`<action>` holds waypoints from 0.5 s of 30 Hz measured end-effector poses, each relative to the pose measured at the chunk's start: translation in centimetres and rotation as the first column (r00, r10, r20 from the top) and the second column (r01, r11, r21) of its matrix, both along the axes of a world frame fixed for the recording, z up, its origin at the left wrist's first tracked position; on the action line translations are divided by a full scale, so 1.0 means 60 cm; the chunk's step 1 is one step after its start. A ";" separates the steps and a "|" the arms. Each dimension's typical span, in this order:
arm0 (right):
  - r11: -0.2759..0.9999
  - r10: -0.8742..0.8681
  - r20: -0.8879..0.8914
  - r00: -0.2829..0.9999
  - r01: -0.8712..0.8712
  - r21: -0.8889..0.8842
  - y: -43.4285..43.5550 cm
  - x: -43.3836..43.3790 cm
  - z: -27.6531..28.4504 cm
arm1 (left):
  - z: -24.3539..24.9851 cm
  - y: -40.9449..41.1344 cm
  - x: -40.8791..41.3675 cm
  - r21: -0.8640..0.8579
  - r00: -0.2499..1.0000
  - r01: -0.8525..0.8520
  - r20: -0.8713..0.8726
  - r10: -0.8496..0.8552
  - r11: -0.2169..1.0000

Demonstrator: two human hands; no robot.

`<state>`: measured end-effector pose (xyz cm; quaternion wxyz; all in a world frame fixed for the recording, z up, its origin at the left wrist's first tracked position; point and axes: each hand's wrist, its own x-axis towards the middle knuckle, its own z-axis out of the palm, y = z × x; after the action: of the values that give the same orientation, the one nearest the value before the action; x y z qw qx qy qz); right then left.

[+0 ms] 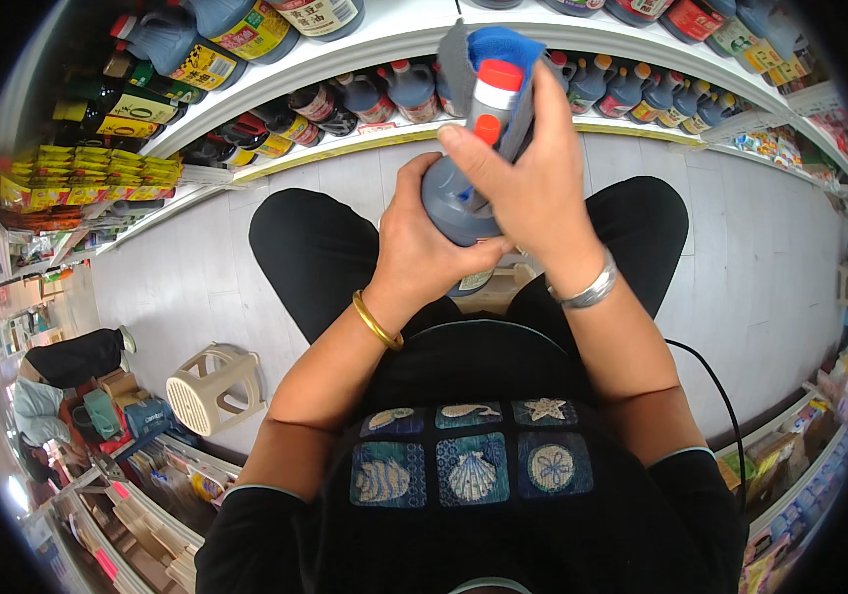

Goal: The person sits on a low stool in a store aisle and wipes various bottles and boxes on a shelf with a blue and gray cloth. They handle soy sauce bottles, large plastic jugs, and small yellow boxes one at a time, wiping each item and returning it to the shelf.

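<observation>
My left hand [424, 237] grips the body of a dark plastic sauce jug [454, 200], its neck and red-and-white cap tilted away from me. In my right hand [535, 163] is a blue and grey cloth [507, 46], pressed around the jug's neck and handle, with the thumb near a small red piece by the cap. Part of the jug's label shows below my left hand. The jug is held over my lap, between my spread knees.
Shelves of sauce bottles [402, 89] curve across the front. Yellow packets [90, 178] stand at the left. A beige plastic stool [216, 390] lies on the floor at left. Another person [60, 386] is beyond it. A black cable [721, 393] runs at right.
</observation>
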<state>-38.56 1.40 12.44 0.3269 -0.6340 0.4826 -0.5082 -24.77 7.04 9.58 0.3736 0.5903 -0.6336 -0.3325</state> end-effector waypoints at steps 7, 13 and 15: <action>0.975 0.079 -0.256 0.963 -0.128 -0.182 0.023 0.007 -0.028 | -0.027 0.003 0.017 0.288 0.786 0.072 -0.606 0.124 0.955; 0.949 0.262 0.113 0.958 -0.278 0.151 0.095 -0.005 -0.080 | -0.037 -0.003 0.038 0.166 0.456 0.090 -0.883 0.108 0.982; 0.835 0.245 0.477 0.844 -0.433 0.338 0.118 -0.006 -0.106 | -0.029 -0.009 0.048 0.094 0.430 0.083 -0.901 0.049 0.992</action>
<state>-38.93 8.46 6.06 0.6410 -0.4992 0.3793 -0.4428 -21.89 6.49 7.82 0.6133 0.3372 -0.3204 -0.6384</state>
